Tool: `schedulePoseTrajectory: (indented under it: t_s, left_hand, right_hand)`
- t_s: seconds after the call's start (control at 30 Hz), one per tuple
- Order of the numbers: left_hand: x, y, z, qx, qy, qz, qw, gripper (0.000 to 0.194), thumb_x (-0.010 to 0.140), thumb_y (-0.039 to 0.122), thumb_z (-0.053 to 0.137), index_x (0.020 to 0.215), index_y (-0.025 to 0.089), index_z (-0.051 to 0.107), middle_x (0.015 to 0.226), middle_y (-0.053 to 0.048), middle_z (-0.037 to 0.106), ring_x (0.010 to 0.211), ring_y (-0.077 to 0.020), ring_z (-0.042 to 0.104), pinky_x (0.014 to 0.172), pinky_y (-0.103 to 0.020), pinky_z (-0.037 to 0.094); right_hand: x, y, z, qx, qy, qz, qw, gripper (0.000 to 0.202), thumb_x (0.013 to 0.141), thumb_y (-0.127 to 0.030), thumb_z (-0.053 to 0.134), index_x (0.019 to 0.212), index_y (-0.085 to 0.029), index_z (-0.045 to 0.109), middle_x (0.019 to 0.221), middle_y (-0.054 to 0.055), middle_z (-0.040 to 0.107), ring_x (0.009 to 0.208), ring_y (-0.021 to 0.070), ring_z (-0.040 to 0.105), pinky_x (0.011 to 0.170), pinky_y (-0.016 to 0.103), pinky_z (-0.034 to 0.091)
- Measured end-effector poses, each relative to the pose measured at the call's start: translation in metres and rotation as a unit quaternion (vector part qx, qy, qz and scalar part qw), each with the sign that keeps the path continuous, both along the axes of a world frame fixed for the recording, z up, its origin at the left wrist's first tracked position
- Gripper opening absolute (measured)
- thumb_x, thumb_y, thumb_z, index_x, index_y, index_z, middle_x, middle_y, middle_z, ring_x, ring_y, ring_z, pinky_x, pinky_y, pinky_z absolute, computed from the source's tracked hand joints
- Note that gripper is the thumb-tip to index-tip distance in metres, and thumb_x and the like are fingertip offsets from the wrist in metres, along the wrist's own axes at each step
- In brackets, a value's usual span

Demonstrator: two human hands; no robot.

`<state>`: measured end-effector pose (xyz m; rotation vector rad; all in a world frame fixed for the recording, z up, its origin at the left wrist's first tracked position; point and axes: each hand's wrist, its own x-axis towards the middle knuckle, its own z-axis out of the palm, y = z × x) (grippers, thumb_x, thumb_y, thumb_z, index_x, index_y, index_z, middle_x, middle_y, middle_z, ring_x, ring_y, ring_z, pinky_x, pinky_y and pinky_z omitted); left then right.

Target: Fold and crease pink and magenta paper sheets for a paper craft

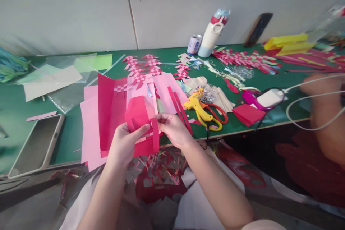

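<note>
My left hand (124, 143) is closed on a folded red paper piece (137, 112), its thumb pressed on the near edge. My right hand (174, 130) pinches the top of a narrow red paper strip (155, 136), which hangs down beside the folded piece. Both hands are close together at the table's front edge. Beneath them lie a large red sheet (112, 111) and pink paper sheets (89, 124). Two loose red strips (180, 109) lie just right of the hands. Behind are woven red-and-pink checkered paper pieces (152, 65).
A yellow-handled tool (201, 107) and red scissor-like handles (219, 112) lie at right. A white bottle (212, 36), a can (194, 44) and a phone (37, 143) are on the green table. Another person's blurred arm (327, 118) is at far right, near a white cable (292, 124).
</note>
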<state>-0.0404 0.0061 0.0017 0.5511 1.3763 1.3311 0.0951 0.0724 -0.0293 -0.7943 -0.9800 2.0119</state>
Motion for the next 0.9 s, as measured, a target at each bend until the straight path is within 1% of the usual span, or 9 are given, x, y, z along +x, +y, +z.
schedulePoseTrajectory:
  t_s: [0.17,0.33,0.4,0.5,0.63,0.8,0.9]
  left_hand:
    - [0.0046,0.0004,-0.0008,0.014,-0.031,0.026,0.999,0.027,0.057,0.026,0.085,0.076,0.013,0.073,0.073,-0.007,0.075,0.065,-0.0202,0.071,0.061,-0.029,0.061]
    - [0.0057,0.0019,0.0009,0.017,-0.022,0.045,0.999,0.029,0.054,0.026,0.087,0.075,0.012,0.073,0.072,-0.007,0.075,0.066,-0.0206,0.072,0.062,-0.028,0.06]
    - [0.0048,0.0022,0.0012,0.02,-0.02,0.041,0.999,0.031,0.054,0.026,0.087,0.078,0.012,0.073,0.074,-0.008,0.075,0.068,-0.021,0.072,0.064,-0.029,0.061]
    - [0.003,0.0021,-0.0001,0.019,-0.014,0.025,0.999,0.033,0.053,0.024,0.087,0.079,0.011,0.073,0.075,-0.008,0.075,0.068,-0.0208,0.072,0.066,-0.03,0.061]
    - [0.0029,0.0024,-0.0026,0.03,-0.011,0.036,0.999,0.029,0.053,0.023,0.087,0.076,0.012,0.073,0.071,-0.007,0.075,0.064,-0.0184,0.07,0.064,-0.027,0.059]
    - [0.0071,0.0041,-0.0006,0.048,-0.028,0.058,0.997,0.028,0.052,0.022,0.088,0.074,0.014,0.073,0.072,-0.005,0.075,0.065,-0.0168,0.07,0.064,-0.025,0.059]
    - [0.0085,0.0044,0.0015,0.045,-0.034,0.069,0.996,0.028,0.051,0.021,0.088,0.073,0.014,0.073,0.07,-0.003,0.074,0.063,-0.0161,0.07,0.063,-0.024,0.059]
  right_hand:
    - [-0.0016,-0.0015,-0.0001,-0.018,0.021,-0.002,1.0,0.03,0.056,-0.032,0.085,0.075,-0.018,0.068,0.065,-0.004,0.062,0.062,0.009,0.057,0.062,0.022,0.049]
    - [0.0024,-0.0003,0.0026,-0.02,-0.006,0.018,1.0,0.031,0.053,-0.031,0.087,0.075,-0.017,0.07,0.067,-0.002,0.065,0.064,0.0096,0.059,0.062,0.022,0.049]
    - [0.0038,0.0,0.0025,-0.021,-0.01,0.028,0.999,0.031,0.052,-0.029,0.087,0.074,-0.017,0.07,0.069,-0.002,0.066,0.066,0.0101,0.06,0.064,0.023,0.049]
    - [0.004,-0.0001,0.0005,-0.022,-0.005,0.019,1.0,0.029,0.052,-0.028,0.086,0.073,-0.016,0.069,0.072,-0.001,0.067,0.067,0.01,0.06,0.065,0.022,0.048]
    - [0.0012,-0.001,-0.0003,-0.025,0.012,0.009,1.0,0.029,0.051,-0.028,0.086,0.073,-0.018,0.068,0.072,-0.002,0.066,0.067,0.0097,0.059,0.066,0.023,0.048]
    - [-0.0025,-0.0028,0.0045,-0.054,0.034,0.008,0.998,0.032,0.049,-0.03,0.088,0.069,-0.018,0.066,0.061,-0.005,0.061,0.057,0.0069,0.053,0.06,0.022,0.045]
    - [-0.0021,-0.0026,0.0057,-0.059,0.031,0.012,0.998,0.03,0.05,-0.03,0.087,0.068,-0.018,0.067,0.059,-0.006,0.059,0.055,0.0063,0.051,0.061,0.023,0.045]
